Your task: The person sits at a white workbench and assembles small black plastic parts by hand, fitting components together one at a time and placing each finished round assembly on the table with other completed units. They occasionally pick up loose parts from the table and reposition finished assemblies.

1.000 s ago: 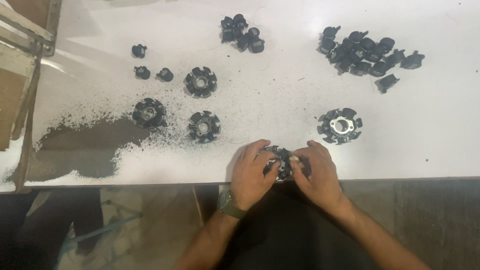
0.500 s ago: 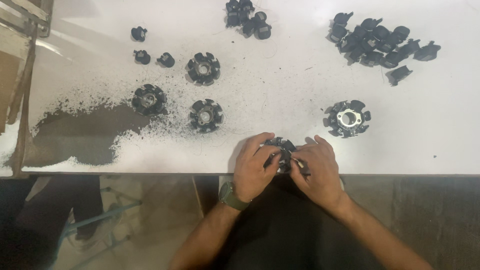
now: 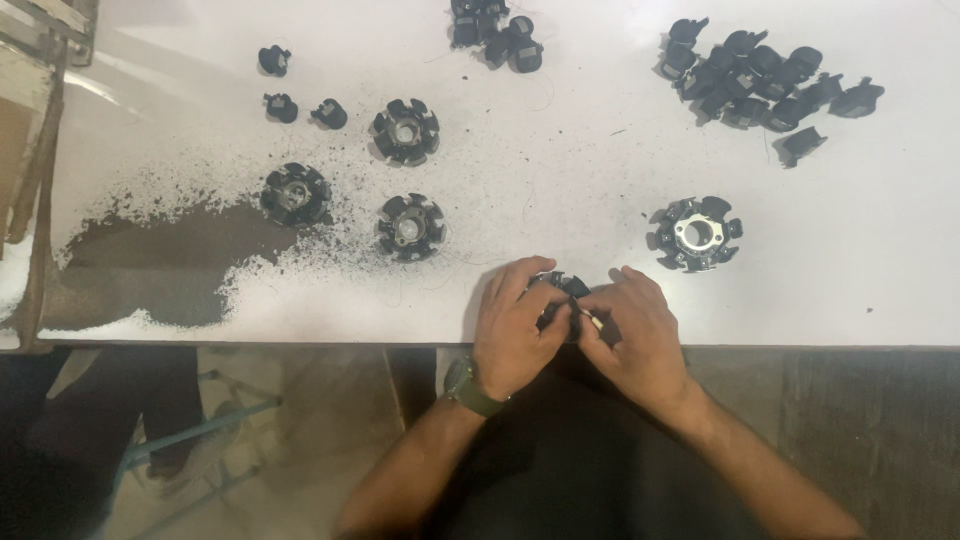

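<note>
Both hands (image 3: 575, 330) around one black notched ring (image 3: 562, 290) (mostly hidden), table edge (image 3: 800, 335)

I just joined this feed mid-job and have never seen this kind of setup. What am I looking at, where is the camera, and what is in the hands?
There is no machine here: a person works with two bare hands. The one camera sits on the person's head and looks straight down, so the arms come in from the bottom edge.

The left hand, with a watch on its wrist, and the right hand meet at the near edge of a white table. Together they hold a small black round part, mostly hidden by the fingers.

On the table lie four similar slotted rings: three to the left and one with a bright metal centre to the right. Small black pieces sit in a pile at the upper right, a cluster at top centre, and three loose ones at the upper left. Dark grit is spread over the left side.
</note>
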The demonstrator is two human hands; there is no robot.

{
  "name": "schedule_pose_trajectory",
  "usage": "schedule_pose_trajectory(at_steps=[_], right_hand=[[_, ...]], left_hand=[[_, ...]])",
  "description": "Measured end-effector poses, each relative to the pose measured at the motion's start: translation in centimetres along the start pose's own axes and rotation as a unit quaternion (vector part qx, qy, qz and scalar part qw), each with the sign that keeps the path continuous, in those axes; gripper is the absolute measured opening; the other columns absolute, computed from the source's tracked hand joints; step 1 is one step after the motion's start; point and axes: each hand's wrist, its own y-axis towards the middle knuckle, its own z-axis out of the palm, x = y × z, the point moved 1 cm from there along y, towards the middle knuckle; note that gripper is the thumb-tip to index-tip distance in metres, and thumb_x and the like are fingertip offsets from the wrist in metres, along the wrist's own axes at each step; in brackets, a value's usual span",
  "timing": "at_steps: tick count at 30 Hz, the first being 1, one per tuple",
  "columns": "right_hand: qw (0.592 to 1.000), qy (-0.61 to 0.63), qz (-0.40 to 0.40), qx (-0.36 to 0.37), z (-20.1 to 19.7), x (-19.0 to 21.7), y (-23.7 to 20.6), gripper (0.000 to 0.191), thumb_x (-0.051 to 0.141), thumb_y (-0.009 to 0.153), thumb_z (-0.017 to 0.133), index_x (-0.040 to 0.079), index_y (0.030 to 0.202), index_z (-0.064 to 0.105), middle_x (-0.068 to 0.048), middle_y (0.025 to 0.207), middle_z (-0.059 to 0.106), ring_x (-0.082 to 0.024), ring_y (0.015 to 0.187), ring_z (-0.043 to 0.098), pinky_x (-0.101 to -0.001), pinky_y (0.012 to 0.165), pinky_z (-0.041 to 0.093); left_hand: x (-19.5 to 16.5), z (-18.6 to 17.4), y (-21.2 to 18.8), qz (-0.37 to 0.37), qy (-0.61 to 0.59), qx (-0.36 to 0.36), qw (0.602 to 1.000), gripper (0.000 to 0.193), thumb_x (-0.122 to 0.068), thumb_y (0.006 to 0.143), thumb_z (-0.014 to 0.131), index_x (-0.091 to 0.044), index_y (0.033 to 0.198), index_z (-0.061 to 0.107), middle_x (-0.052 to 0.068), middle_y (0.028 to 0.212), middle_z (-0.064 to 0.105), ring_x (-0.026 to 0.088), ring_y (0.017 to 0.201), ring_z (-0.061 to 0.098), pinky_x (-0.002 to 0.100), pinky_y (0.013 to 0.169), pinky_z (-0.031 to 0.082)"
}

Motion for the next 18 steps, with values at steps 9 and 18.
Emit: schedule_pose_trajectory(at_steps=[9,18], right_hand=[[1.000,0.007,-0.002,-0.007,0.2,-0.4,-0.2,0.024,0.004,0.082,0.076,0.006,0.102,0.064,-0.008,0.098,0.070,-0.032,0.096,0.067,-0.0518,0.110,0.051],[1.000,0.002,-0.022,-0.002,0.5,-0.4,-0.3,0.029,0.002,0.079,0.078,0.007,0.104,0.065,-0.009,0.101,0.070,-0.035,0.105,0.069,-0.0500,0.105,0.053]], left_hand=[[0.6,1.2,0.1,0.026,0.047,-0.032,0.998,0.014,-0.007,0.078,0.072,-0.005,0.089,0.064,0.010,0.120,0.062,0.031,0.115,0.058,0.050,0.102,0.044],[1.0,1.6,-0.1,0.045,0.062,-0.061,0.995,0.014,-0.005,0.076,0.069,-0.004,0.087,0.062,0.012,0.121,0.062,0.033,0.120,0.057,0.052,0.104,0.044]])
